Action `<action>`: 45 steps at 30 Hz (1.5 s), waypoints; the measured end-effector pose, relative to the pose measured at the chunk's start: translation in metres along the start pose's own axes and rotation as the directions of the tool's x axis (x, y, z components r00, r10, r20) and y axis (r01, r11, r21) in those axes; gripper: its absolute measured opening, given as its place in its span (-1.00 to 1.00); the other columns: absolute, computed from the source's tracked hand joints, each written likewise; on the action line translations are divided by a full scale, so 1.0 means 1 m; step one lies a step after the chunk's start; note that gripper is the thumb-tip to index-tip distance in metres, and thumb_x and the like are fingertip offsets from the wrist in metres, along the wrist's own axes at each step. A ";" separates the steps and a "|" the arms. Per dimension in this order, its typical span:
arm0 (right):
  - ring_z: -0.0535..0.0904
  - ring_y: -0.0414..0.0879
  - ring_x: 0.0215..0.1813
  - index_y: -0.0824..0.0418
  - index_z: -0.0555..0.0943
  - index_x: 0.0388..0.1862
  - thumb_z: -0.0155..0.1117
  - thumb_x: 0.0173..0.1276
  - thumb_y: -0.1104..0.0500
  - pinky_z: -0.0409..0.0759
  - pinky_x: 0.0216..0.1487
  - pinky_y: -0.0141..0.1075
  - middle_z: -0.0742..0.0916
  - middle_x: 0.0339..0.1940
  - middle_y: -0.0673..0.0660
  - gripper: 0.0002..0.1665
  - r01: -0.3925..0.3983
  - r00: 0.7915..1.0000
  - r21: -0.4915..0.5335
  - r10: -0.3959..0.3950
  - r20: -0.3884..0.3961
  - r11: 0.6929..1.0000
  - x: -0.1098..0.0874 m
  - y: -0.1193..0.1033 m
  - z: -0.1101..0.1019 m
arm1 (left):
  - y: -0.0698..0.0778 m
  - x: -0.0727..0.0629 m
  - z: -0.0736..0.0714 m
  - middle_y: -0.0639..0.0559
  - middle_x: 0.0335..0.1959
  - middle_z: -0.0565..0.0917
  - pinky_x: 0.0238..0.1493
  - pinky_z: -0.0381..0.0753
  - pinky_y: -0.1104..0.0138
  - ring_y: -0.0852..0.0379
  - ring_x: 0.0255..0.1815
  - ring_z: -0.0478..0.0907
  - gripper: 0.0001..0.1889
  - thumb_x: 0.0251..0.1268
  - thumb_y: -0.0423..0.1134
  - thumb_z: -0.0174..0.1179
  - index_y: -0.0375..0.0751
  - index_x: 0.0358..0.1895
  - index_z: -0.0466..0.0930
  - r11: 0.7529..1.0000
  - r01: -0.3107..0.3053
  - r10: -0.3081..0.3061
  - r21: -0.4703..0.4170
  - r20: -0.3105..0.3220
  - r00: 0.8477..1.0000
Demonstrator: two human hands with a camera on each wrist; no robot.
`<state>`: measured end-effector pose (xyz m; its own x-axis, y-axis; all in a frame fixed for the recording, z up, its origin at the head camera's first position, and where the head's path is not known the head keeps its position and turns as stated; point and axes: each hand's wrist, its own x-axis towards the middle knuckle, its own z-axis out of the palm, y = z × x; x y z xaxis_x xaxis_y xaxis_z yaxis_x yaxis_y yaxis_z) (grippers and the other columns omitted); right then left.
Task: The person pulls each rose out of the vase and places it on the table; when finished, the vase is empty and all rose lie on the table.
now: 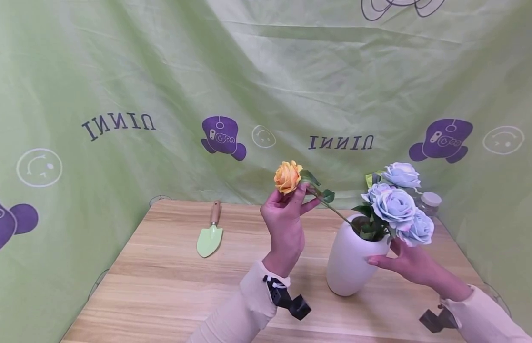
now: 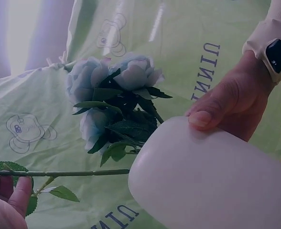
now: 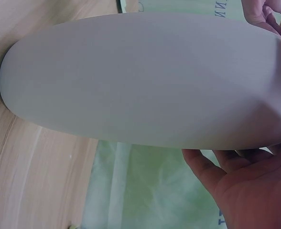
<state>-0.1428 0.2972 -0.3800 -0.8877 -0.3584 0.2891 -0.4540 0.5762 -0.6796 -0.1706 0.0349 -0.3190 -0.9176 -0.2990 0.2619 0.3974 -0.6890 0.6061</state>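
Note:
My left hand [image 1: 287,224] pinches the green stem of an orange rose [image 1: 288,177] just below its bloom. The stem slants down to the right, its lower end inside the mouth of a white vase [image 1: 349,262]; how deep it reaches is hidden. Several pale blue roses [image 1: 394,207] with dark green leaves stand in the vase and lean right. My right hand [image 1: 409,264] grips the vase near its rim, thumb on the front. In the right wrist view, fingers [image 3: 202,167] lie against the vase's side, which fills most of that picture.
A small trowel [image 1: 210,238] with a light green blade and wooden handle lies on the wooden table [image 1: 163,276] to the left. Behind the blue roses stands a clear bottle with a white cap [image 1: 431,199]. A green printed cloth [image 1: 184,71] hangs around the table.

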 end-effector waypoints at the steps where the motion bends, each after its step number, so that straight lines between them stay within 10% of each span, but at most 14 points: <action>1: 0.31 -0.55 0.35 0.45 0.08 0.53 0.56 0.03 0.39 0.36 0.15 -0.81 0.35 0.44 0.56 0.16 0.008 1.000 0.017 -0.008 -0.003 1.000 0.000 0.000 0.000 | 0.001 0.001 0.000 -0.02 -0.30 0.75 -0.25 0.81 0.00 0.12 -0.29 0.76 -0.65 0.19 -0.40 0.39 -0.45 0.04 0.63 1.000 -0.005 0.005 -0.008 0.005 1.000; 4: 0.23 -0.74 0.26 0.44 0.08 0.53 0.55 0.00 0.43 0.35 0.17 -0.81 0.36 0.43 0.52 0.17 0.040 0.999 0.057 -0.039 -0.015 0.998 0.001 -0.002 0.002 | 0.004 0.006 0.001 -0.01 -0.32 0.76 -0.24 0.81 0.00 0.13 -0.29 0.75 -0.68 0.21 -0.41 0.38 -0.44 0.02 0.63 0.999 -0.028 0.028 -0.021 0.019 0.999; 11: 0.26 -0.69 0.32 0.39 0.05 0.56 0.55 -0.08 0.53 0.38 0.20 -0.77 0.30 0.44 -0.41 0.26 0.125 0.992 0.127 -0.120 -0.045 0.984 0.003 -0.004 0.003 | 0.015 0.016 0.000 0.01 -0.34 0.76 -0.22 0.81 0.01 0.15 -0.29 0.75 -0.75 0.23 -0.44 0.34 -0.39 -0.02 0.65 0.998 -0.052 0.053 -0.046 0.018 0.998; 27: 0.33 -0.65 0.27 0.17 0.30 0.47 0.57 -0.09 0.48 0.31 0.20 -0.81 0.43 0.29 -0.50 0.11 0.155 0.987 0.084 -0.152 -0.044 0.984 0.005 -0.005 0.003 | 0.033 0.040 -0.014 -0.03 -0.35 0.71 -0.21 0.83 0.12 0.11 -0.35 0.75 -0.81 0.32 -0.41 0.27 -0.37 -0.04 0.62 0.993 -0.110 0.106 -0.051 -0.070 0.992; 34: 0.38 -0.64 0.19 -0.02 0.38 0.39 0.61 -0.13 0.43 0.34 0.13 -0.80 0.49 0.20 -0.52 0.07 0.146 0.988 0.021 -0.144 -0.060 0.989 0.004 -0.004 0.003 | 0.035 0.050 -0.024 -0.04 -0.33 0.70 -0.18 0.83 0.17 0.09 -0.31 0.74 -0.68 0.34 -0.33 0.29 -0.48 0.04 0.54 0.998 -0.020 0.012 -0.056 -0.134 0.991; 45: 0.39 -0.62 0.14 -0.06 0.39 0.36 0.63 -0.14 0.39 0.35 0.08 -0.79 0.49 0.15 -0.52 0.06 0.107 0.992 -0.008 -0.108 -0.061 0.994 0.003 -0.001 0.003 | 0.018 0.060 -0.046 -0.04 -0.34 0.67 -0.04 0.81 0.16 0.10 -0.30 0.69 -0.91 0.34 -0.34 0.28 -0.27 -0.18 0.61 0.987 0.126 -0.150 -0.098 -0.288 0.946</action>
<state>-0.1449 0.2934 -0.3808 -0.8367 -0.3727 0.4012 -0.5472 0.5405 -0.6391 -0.2185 -0.0262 -0.3270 -0.9273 -0.3696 -0.0588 0.2766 -0.7827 0.5575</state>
